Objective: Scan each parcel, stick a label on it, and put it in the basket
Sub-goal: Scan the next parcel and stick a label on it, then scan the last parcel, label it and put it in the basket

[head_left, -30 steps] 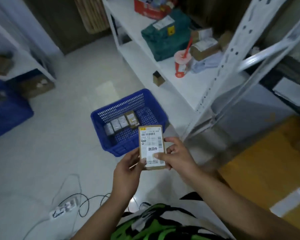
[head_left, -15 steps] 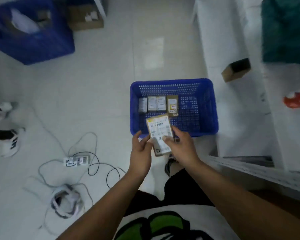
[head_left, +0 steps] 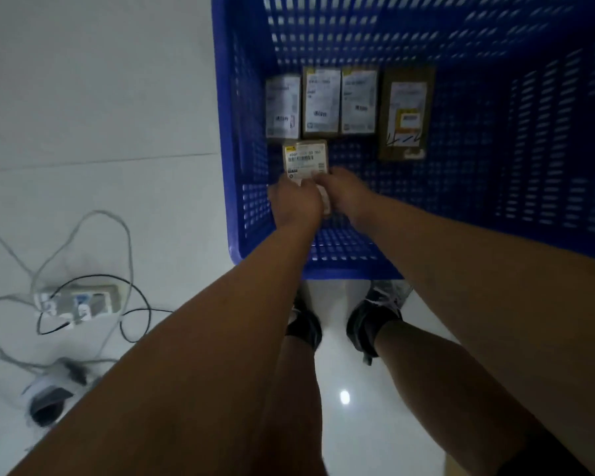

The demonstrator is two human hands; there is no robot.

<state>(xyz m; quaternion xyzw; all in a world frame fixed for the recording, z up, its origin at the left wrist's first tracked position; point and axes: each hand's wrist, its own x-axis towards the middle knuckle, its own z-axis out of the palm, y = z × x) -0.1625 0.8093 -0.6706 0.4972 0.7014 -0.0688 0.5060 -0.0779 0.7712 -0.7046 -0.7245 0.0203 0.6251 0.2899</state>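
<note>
A small brown parcel (head_left: 305,159) with a white barcode label is down inside the blue plastic basket (head_left: 234,139), near its left wall. My left hand (head_left: 294,202) grips its near left edge and my right hand (head_left: 344,192) grips its near right edge. Both hands reach over the basket's near rim and hide the parcel's lower half. I cannot tell whether the parcel rests on the basket floor. Just beyond it, several labelled parcels (head_left: 320,103) lie flat in a row, the rightmost one (head_left: 406,111) larger and brown.
The basket stands on a white tiled floor. A power strip (head_left: 78,302) with tangled cables lies at the left, and a dark rounded object (head_left: 47,403) sits below it. My shoes (head_left: 371,321) stand right in front of the basket.
I bent down over the basket. Both hands carried the parcel from above the near rim down inside it, next to the row of parcels.
</note>
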